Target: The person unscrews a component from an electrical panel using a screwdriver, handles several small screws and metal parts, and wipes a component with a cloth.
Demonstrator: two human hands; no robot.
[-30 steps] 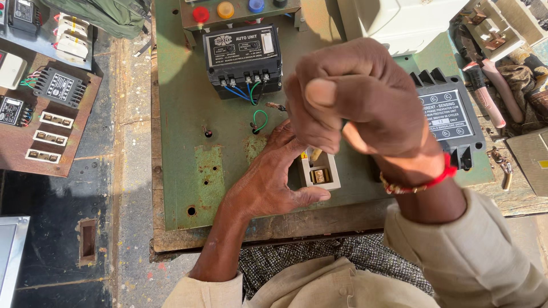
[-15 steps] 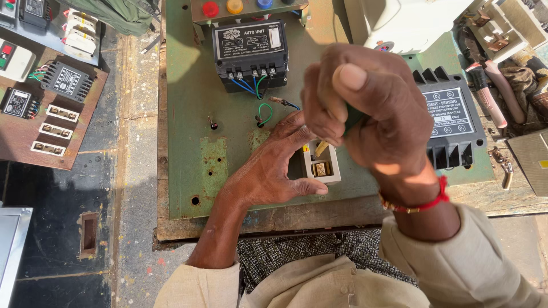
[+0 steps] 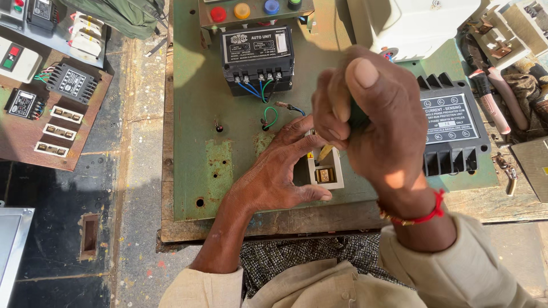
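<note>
In the head view, a green metal panel (image 3: pixel 200 114) is seen lying on a wooden board. The left hand (image 3: pixel 274 171) is laid flat and open on the panel, its fingers and thumb pressed against the sides of a small white fuse holder (image 3: pixel 325 171), which sits near the panel's lower edge. The right hand (image 3: pixel 371 114) is held above the holder, closed in a fist around a tool handle that is mostly hidden; only a yellowish tip is seen over the holder. A black unit with coloured wires (image 3: pixel 257 54) is mounted further up, and a black finned relay (image 3: pixel 451 134) lies at the right.
</note>
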